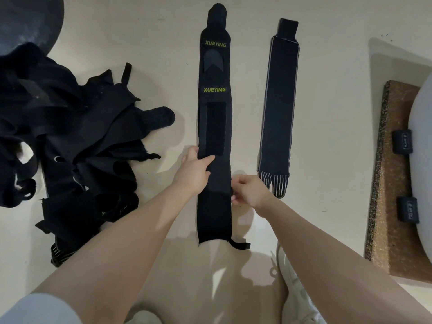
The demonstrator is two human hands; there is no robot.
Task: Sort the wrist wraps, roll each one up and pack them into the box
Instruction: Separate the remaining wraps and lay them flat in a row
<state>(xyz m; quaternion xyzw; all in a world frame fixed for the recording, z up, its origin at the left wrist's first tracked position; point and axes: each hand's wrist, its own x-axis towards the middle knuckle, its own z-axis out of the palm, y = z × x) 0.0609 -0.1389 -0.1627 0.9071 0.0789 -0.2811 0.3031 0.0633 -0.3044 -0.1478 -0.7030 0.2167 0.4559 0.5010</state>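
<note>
A stack of long black wrist wraps (215, 127) with yellow-green lettering lies flat and straight on the pale floor in front of me. My left hand (195, 169) rests on its left edge, fingers stretched forward, index finger pressing the fabric. My right hand (247, 190) pinches the wrap's right edge with curled fingers. To the right lies a second flat black wrap (279, 108) with grey side stripes and a striped end. A tangled pile of black wraps (77, 148) lies at the left. No box is identifiable.
A cork-coloured board (395, 183) lies at the right under a grey rounded object (423, 164) with two black strap loops. A dark round object (28, 19) sits at the top left. My knee and white shoe (294, 288) are at the bottom.
</note>
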